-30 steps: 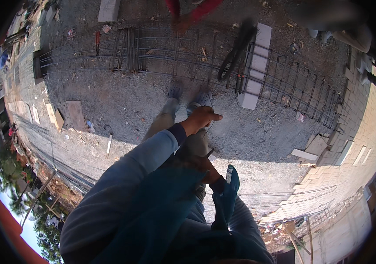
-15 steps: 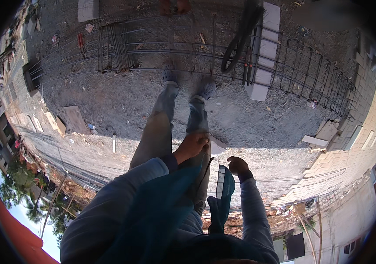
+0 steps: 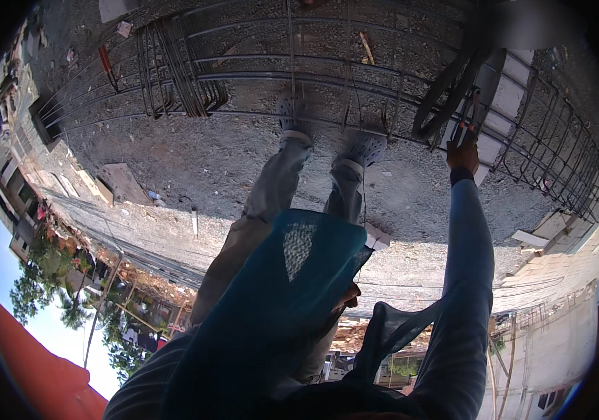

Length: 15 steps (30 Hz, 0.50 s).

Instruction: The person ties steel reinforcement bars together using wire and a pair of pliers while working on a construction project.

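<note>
My right hand (image 3: 462, 155) is stretched out ahead to the right, its fingers closed about a pair of pliers (image 3: 469, 126) with orange marks near the handles. The pliers are at the steel bar cage (image 3: 257, 77), beside a pale block (image 3: 506, 112). My left hand (image 3: 347, 297) is close to my body, mostly hidden behind a hanging teal cloth (image 3: 264, 294). Only some fingers show past the cloth's edge, so their grip cannot be made out.
Bent steel ties (image 3: 177, 66) are bunched on the cage at left, near a red-handled tool (image 3: 107, 66). Dark straps or hoses (image 3: 446, 94) hang beside the pale block. Boards (image 3: 126, 183) lie on the gravel at left. A block wall (image 3: 559, 269) stands at right.
My right hand has gone from near my lap forward and right to the pliers, closing on them. The teal cloth has swung forward and now covers most of my left hand.
</note>
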Tool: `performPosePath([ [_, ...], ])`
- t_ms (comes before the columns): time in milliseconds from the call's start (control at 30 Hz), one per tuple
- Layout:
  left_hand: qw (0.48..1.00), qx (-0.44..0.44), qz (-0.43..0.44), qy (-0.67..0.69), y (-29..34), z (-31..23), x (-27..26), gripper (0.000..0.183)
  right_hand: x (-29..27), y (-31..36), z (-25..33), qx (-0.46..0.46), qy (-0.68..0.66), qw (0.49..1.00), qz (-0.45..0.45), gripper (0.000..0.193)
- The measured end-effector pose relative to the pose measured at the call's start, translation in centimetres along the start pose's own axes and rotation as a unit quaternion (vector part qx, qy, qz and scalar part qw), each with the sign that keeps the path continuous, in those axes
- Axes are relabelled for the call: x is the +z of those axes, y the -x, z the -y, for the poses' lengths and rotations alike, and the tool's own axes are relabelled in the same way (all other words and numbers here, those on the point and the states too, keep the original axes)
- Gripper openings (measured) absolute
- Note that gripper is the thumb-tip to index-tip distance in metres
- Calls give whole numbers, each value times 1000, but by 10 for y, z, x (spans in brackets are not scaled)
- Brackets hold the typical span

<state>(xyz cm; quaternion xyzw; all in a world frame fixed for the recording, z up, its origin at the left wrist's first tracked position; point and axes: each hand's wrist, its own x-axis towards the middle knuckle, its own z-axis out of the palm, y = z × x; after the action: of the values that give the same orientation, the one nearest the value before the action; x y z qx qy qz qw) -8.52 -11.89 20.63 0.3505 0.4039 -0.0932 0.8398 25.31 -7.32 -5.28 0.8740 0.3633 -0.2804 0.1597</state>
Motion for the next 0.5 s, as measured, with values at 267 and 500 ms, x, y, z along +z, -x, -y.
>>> performPosePath([
  [267,995,67,-16,70,33,-7,16,26,-70,60,1,46,-183,974,-125,41],
  [500,983,61,6,173,51,-9,16,26,-129,42,135,-186,13,945,268,42],
])
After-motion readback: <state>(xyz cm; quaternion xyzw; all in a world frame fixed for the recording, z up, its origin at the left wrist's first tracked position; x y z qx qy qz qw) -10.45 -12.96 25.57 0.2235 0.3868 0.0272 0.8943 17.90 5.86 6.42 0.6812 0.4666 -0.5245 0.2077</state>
